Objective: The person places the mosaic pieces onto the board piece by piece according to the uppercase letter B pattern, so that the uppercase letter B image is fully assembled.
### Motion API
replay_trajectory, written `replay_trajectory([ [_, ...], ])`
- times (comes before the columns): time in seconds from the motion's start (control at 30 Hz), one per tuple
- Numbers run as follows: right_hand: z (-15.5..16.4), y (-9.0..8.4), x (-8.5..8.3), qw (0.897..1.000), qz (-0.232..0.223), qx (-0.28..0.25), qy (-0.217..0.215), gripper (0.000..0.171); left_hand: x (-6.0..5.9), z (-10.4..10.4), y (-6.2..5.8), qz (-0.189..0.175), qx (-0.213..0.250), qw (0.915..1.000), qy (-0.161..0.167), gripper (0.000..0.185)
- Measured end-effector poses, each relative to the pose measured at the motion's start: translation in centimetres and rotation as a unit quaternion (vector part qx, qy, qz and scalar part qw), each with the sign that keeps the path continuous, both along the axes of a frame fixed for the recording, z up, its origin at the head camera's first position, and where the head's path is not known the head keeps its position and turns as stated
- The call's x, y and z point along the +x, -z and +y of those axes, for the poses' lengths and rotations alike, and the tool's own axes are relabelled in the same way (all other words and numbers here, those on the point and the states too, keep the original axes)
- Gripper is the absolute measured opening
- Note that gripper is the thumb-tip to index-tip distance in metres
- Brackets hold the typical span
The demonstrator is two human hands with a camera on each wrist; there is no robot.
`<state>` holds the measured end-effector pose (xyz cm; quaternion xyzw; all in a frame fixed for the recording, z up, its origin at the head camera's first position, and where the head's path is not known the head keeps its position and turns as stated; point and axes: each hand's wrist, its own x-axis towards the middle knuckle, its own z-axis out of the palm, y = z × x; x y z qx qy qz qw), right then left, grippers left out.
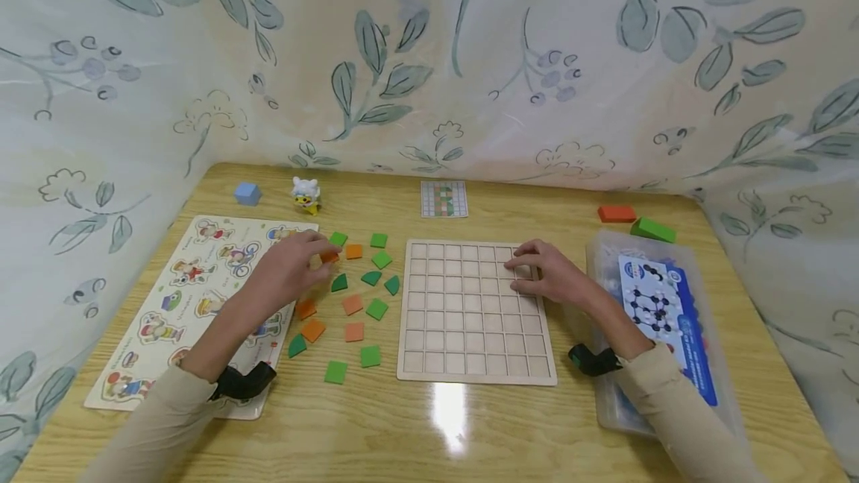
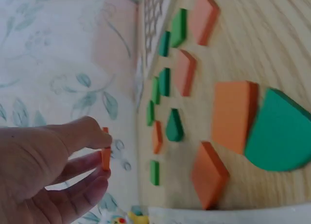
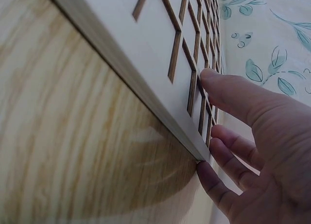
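My left hand [image 1: 287, 268] is raised above the left side of the loose tiles. Between its thumb and fingers it pinches a thin orange tile [image 2: 105, 153], seen edge-on in the left wrist view. Below lie orange, pink and green square tiles [image 1: 353, 331] and dark green rounded ones [image 1: 297, 345]. To their right is a pale wooden grid board [image 1: 478, 379], its cells bare. My right hand [image 1: 552, 274] rests at the board's upper right edge, fingers loosely bent. In the right wrist view its thumb touches the grid and other fingertips lie along the edge.
A picture puzzle board [image 1: 171, 259] lies at the left, partly under my left arm. A small pattern card [image 1: 444, 199], a figurine [image 1: 306, 196] and a blue block [image 1: 247, 194] stand behind. At the right are a plastic box [image 1: 611, 408], a red block [image 1: 616, 214] and a green block [image 1: 653, 229].
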<state>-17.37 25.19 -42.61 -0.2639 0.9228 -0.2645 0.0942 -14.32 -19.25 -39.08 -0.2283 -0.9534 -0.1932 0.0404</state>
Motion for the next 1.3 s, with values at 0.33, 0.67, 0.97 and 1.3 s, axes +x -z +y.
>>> replay_trajectory([
  [0.33,0.1,-0.2,0.1,1.000,-0.006,0.000,-0.003,0.033,0.4,2.3,-0.4,0.006,0.025,0.9996,-0.009,0.032],
  [0.67,0.1,-0.3,0.1,1.000,-0.007,0.004,-0.001,0.033,-0.4,4.8,-0.7,-0.014,0.061,0.9980,0.010,0.028],
  [0.97,0.0,-0.1,0.1,1.000,-0.002,0.005,0.003,0.033,-0.7,6.4,0.0,-0.073,0.107,0.9902,0.052,0.026],
  [1.3,0.0,-0.1,0.1,1.000,-0.005,0.001,0.002,0.032,-2.1,10.4,1.7,-0.090,0.127,0.9752,0.158,0.023],
])
